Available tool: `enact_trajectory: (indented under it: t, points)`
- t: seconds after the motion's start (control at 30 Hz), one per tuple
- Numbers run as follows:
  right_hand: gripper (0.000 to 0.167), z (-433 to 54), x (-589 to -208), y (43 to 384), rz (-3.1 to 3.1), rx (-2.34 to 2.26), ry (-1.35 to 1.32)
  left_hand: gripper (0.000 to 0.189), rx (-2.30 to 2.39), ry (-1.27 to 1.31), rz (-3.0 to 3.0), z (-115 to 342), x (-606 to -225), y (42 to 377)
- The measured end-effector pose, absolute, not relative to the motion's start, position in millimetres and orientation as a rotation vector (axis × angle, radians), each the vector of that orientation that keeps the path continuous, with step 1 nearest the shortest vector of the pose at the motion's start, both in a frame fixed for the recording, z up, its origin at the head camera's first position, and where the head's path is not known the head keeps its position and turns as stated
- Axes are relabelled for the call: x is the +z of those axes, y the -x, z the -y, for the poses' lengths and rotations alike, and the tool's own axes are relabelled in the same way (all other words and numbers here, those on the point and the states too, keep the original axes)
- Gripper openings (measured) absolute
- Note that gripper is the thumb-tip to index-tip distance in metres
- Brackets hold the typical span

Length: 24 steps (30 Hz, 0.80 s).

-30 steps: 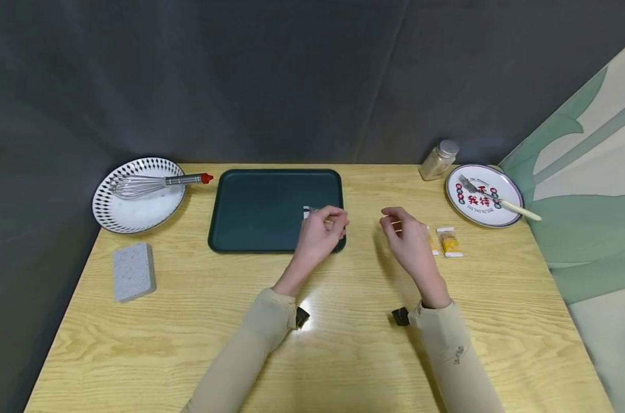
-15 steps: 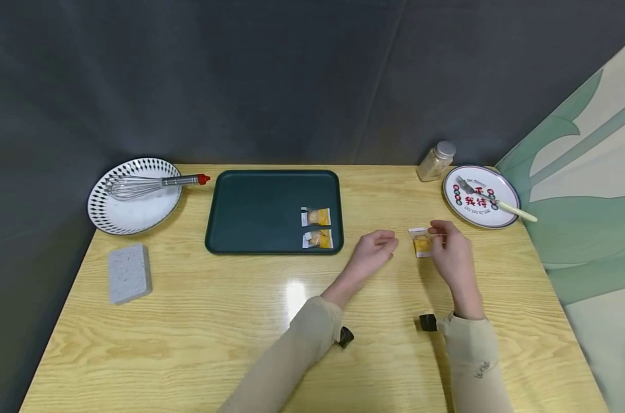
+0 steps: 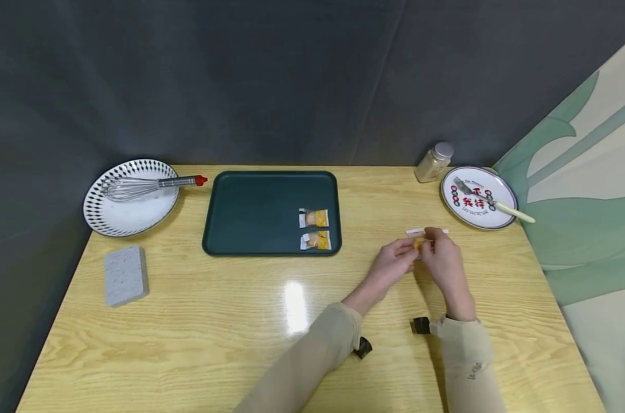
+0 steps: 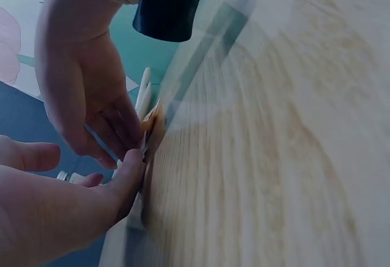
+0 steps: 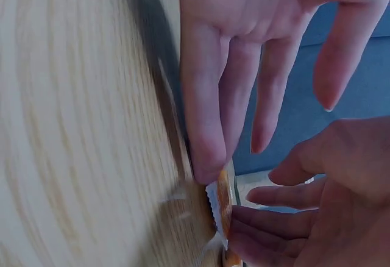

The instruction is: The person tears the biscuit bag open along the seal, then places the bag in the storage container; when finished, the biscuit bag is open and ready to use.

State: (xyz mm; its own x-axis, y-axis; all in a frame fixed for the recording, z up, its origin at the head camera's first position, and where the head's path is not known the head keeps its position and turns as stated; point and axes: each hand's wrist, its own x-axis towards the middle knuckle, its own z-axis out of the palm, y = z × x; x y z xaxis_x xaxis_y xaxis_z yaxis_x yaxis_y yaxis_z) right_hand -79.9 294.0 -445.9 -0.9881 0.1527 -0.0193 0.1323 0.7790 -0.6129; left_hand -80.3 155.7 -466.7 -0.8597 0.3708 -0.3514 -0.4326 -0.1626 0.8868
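Two small wrapped snack packets with white ends and yellow middles lie on the table's right side, partly hidden by my hands. My left hand [image 3: 395, 261] pinches the nearer-left snack packet [image 3: 418, 243], its thumb against the wrapper in the left wrist view. My right hand [image 3: 445, 258] covers most of the other packet. In the right wrist view the fingertips of my right hand [image 5: 341, 200] touch the packets, while its thumb stands apart. Two more snack packets [image 3: 314, 218] lie one before the other at the right end of a dark green tray [image 3: 261, 212].
A patterned dish [image 3: 132, 221] with a whisk [image 3: 160, 184] stands at the left. A grey speckled sponge block [image 3: 127, 276] lies in front of it. At the back right are a jar [image 3: 433, 162] and a plate [image 3: 457, 212] with a fork [image 3: 514, 212].
My left hand has moved right from the tray to the loose packets, leaving two packets visible on the tray. My right hand has moved right and come down to the packets.
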Motion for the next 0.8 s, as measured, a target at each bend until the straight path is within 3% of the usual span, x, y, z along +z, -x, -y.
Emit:
enact_trajectory:
  t: [0.23,0.5,0.8]
  points:
    - [0.035,-282.8,-438.5,75.2,2.784,1.171,0.183,0.037,2.163,0.053,-1.515,-130.2,-470.5,83.7]
    - [0.041,-263.2,-430.4,71.1,2.678,1.597,0.073,0.035,2.21,-0.045,-1.548,-78.2,-463.7,84.7]
    - [0.033,-240.1,-429.6,64.6,2.572,1.96,0.1,0.032,2.214,-0.047,-1.626,-43.0,-465.4,85.0]
